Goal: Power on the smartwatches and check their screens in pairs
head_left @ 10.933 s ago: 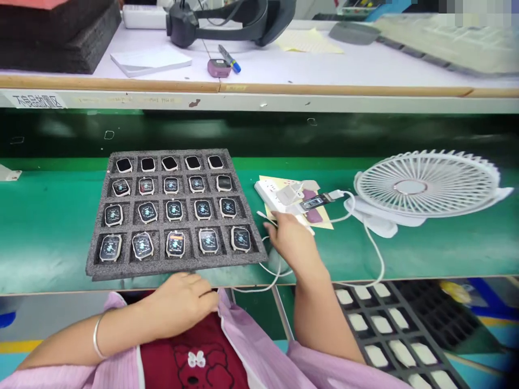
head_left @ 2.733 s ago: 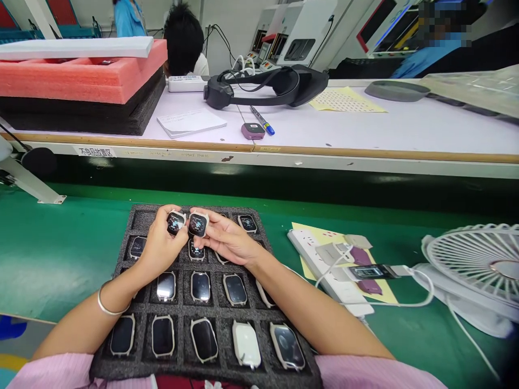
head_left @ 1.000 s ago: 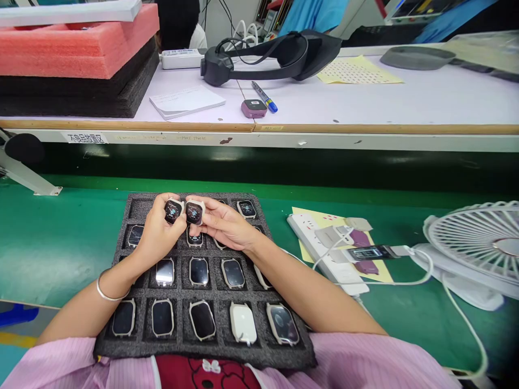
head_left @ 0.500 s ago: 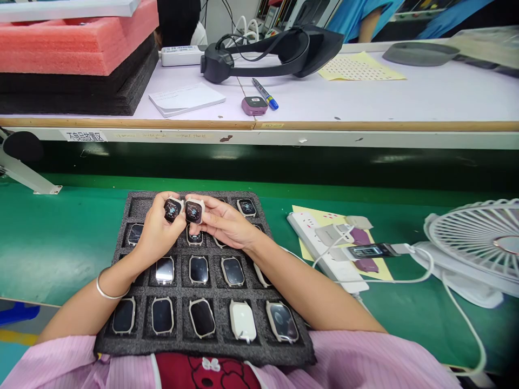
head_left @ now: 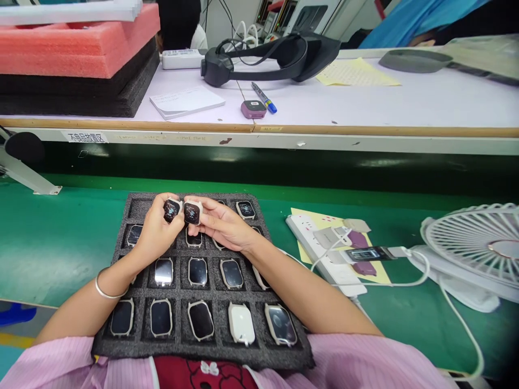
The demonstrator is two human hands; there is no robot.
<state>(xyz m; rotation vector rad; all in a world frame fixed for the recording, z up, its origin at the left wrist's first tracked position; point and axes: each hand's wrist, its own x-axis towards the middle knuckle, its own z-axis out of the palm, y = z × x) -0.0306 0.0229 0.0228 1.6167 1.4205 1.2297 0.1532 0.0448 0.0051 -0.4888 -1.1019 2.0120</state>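
A black foam tray (head_left: 133,210) lies on the green belt right in front of me, its pockets holding several smartwatch bodies. My left hand (head_left: 156,235) is closed on one lit watch body (head_left: 171,210), held up over the tray's far rows. My right hand (head_left: 223,224) is closed on a second lit watch body (head_left: 192,213), side by side with the first and almost touching it. One watch (head_left: 240,323) in the near row lies face down, white back up. Another lit watch (head_left: 245,209) sits in the far right pocket.
A white power strip (head_left: 308,243) with a plugged adapter and cable lies right of the tray on yellow paper. A white fan (head_left: 478,243) lies at far right. The raised shelf behind carries foam blocks (head_left: 77,59), a notepad (head_left: 186,101), a headset (head_left: 275,56) and a pen.
Both hands keep holding the two watches together over the tray's far rows; only small shifts of the hands and view over the last second.
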